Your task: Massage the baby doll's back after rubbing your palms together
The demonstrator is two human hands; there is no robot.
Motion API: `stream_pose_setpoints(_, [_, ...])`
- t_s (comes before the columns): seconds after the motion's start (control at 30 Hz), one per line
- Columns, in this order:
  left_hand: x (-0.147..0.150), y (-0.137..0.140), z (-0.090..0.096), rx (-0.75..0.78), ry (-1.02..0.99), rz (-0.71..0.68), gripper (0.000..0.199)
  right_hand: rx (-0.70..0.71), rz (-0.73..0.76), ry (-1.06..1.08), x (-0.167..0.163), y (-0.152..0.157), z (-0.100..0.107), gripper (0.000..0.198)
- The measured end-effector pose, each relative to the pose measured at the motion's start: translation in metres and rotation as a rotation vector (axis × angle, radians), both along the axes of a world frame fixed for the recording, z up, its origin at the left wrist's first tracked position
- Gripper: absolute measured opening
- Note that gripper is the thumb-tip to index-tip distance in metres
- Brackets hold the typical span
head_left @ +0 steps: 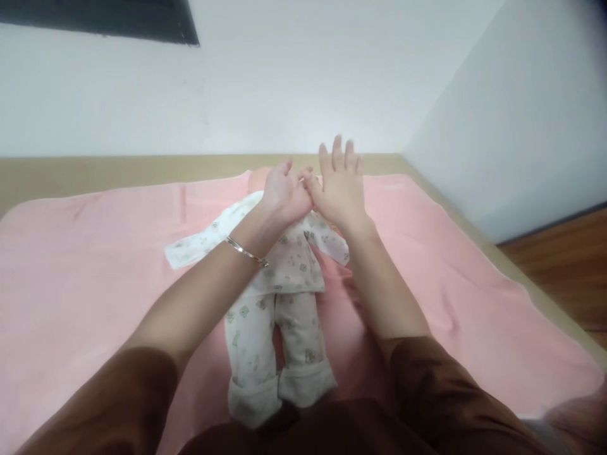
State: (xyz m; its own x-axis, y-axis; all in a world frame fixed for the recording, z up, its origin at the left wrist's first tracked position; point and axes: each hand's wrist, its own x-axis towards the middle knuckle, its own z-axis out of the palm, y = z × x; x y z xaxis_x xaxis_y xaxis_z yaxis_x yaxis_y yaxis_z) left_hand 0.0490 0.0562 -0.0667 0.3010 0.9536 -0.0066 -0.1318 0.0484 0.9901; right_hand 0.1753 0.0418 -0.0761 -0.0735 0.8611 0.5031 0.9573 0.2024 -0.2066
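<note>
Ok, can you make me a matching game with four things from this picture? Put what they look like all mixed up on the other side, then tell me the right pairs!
Things:
1. blanket
2. bracelet
3. little shirt
4. right hand

What they look like:
A. white with small prints, sleeves out to both sides
B. back showing, fingers spread and pointing away
C. pink and spread out flat
D. thin, shiny and silvery

Right pairs: 1-C, 2-D, 3-A, 4-B
</note>
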Motion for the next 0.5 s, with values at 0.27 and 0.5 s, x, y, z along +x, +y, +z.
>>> stream_pose_setpoints(0.27, [0.002, -0.016, 0.010, -0.361, -0.413, -0.189, 0.071, -0.005, -0.035, -0.009, -0.004, 0.008, -0.011, 0.061])
stream_pose_setpoints(0.5, [0.005, -0.004, 0.003, -0.542, -0.745, -0.221, 0.060, 0.044, -0.075, -0.055, -0.003, 0.006, -0.013, 0.056])
